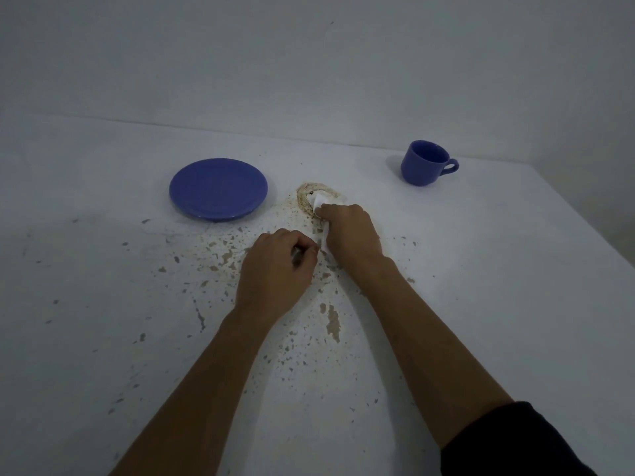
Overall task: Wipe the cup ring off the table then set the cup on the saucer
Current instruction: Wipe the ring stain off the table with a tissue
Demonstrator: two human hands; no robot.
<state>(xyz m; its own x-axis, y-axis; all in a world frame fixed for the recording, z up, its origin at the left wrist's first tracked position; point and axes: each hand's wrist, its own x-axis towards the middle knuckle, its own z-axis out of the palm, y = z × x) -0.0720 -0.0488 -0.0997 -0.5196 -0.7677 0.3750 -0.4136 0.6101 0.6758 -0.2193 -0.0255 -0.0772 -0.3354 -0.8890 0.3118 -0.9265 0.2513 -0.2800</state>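
A brown cup ring (307, 195) marks the white table (103, 304) just right of a blue saucer (218, 188). My right hand (347, 231) presses a white tissue (320, 202) onto the ring's near right side, covering part of it. My left hand (278, 266) rests beside it, fingers curled, pinching the tissue's trailing end. A blue cup (424, 163) stands upright at the far right, handle pointing right, apart from both hands.
The tabletop is chipped and speckled with brown flecks around my arms. A pale wall rises behind the table's far edge. The table's right edge runs diagonally past the cup.
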